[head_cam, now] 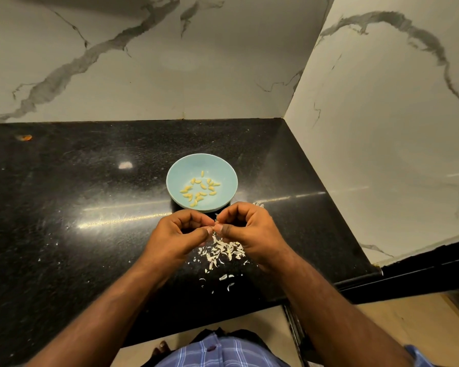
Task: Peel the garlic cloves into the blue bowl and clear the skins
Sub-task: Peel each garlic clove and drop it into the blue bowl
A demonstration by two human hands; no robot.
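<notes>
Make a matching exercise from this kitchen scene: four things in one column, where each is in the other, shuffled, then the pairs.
Things:
1. peeled cloves
2. skins
3. blue bowl
4. orange scrap

Places:
A. far left of the counter
B. on the counter beyond the hands
C. inside the bowl
D. scattered on the counter under the hands

Pairs: 1-C, 2-D, 3-B, 4-A

Pale yellow peeled cloves (199, 188) are lying in a light blue bowl (224, 170) on a speckled black counter (77, 207); white skins (223, 251) are littering the counter near the bowl, grey-veined white marble walls (196, 62) rising behind it.
</notes>
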